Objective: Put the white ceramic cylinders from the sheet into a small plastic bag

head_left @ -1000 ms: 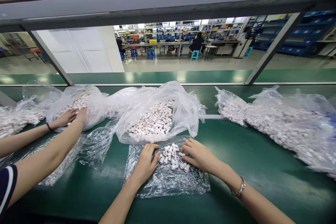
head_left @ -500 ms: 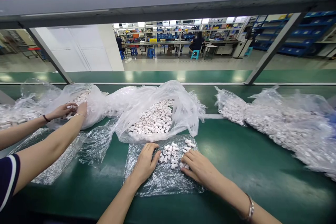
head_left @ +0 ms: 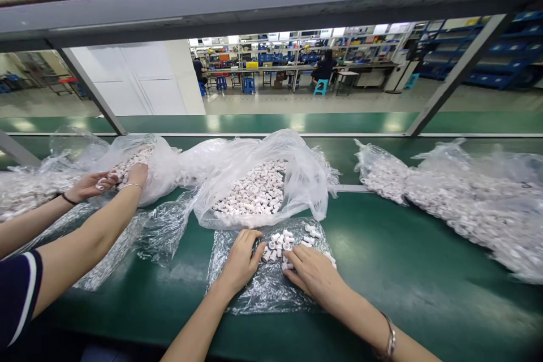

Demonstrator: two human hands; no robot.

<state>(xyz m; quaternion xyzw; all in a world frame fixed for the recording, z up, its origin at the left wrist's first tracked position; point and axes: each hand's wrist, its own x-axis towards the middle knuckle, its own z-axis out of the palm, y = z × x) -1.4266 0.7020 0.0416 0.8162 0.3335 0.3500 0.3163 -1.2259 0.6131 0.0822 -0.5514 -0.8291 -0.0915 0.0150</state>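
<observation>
My left hand [head_left: 241, 262] rests at the left of a loose group of small white plastic pipe fittings [head_left: 275, 242]. Its fingers are stretched out and the thumb stands apart. Over the right part of the group, my right hand [head_left: 314, 271] bends its fingers, thumb apart; the fingertips touch fittings and partly hide them. More fittings lie beyond and to the right of that hand. Under both hands a clear plastic bag [head_left: 271, 297] lies flat on the green table [head_left: 394, 288]. Just behind it, a large open bag [head_left: 303, 186] is full of the same fittings.
At the left, a co-worker's two hands [head_left: 138, 174] are at another open bag of fittings. Several flat clear bags [head_left: 163, 235] lie near that person's arms. Filled bags [head_left: 462, 203] are heaped at the right. A metal frame [head_left: 462, 73] crosses above the table.
My right hand has moved left, from the outer fittings to the main group. My left hand stays beside it. A co-worker's left hand has drawn back from the bag with white fittings.
</observation>
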